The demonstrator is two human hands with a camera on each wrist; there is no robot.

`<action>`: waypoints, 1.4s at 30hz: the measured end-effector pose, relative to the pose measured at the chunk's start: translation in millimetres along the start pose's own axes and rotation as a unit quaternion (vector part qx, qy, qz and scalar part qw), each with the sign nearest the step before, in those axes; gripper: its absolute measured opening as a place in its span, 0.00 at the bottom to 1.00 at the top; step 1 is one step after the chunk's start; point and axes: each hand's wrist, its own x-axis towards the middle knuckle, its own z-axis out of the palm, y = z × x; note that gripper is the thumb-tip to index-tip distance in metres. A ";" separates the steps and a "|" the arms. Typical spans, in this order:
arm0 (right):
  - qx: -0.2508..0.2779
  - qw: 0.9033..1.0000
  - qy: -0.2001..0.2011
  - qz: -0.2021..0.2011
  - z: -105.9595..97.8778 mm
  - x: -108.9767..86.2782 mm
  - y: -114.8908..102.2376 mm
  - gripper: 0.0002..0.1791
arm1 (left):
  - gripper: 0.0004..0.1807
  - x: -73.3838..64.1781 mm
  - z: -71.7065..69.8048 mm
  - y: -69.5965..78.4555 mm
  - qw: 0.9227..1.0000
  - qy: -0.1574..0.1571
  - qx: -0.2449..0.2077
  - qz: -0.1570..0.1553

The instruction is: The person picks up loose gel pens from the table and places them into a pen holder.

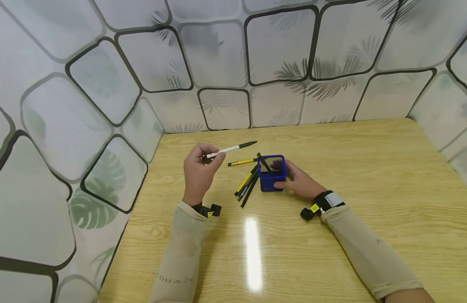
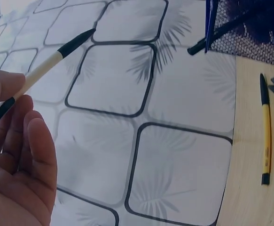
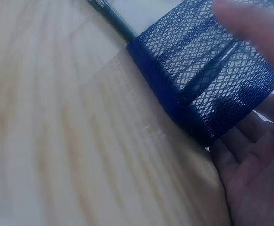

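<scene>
My left hand [image 1: 198, 174] pinches a white pen [image 1: 229, 149] with a black cap between thumb and fingers, raised above the table. In the left wrist view this pen [image 2: 45, 67] slants up, its capped end pointing away from the hand. My right hand [image 1: 299, 181] grips a blue mesh pen holder [image 1: 271, 183] from its right side, thumb at the front and fingers behind. A black pen [image 1: 264, 163] leans inside the holder, its end sticking out over the rim. Through the mesh [image 3: 193, 52] the right wrist view shows the dark pen [image 3: 205, 77] within.
Left of the holder a yellow pen [image 1: 242, 162] with black ends lies on the wooden table [image 1: 354, 168]. Below it several black and yellow pens [image 1: 250, 187] lie bunched together. A patterned wall covering [image 1: 226, 107] borders the table at the back and left.
</scene>
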 end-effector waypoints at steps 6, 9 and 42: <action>0.000 1.000 0.001 -0.007 0.2 -0.1 -0.7 0.45 | 0.08 -5.3 15.3 3.4 0.999 -0.037 0.001 0.007; 0.004 1.000 0.000 -0.013 -0.1 0.4 0.3 0.44 | 0.08 -8.1 22.7 4.5 0.998 -0.057 0.011 0.003; 0.030 1.000 -0.003 -0.006 1.2 1.2 -0.8 0.46 | 0.07 -17.3 48.0 13.5 0.988 -0.140 0.051 -0.051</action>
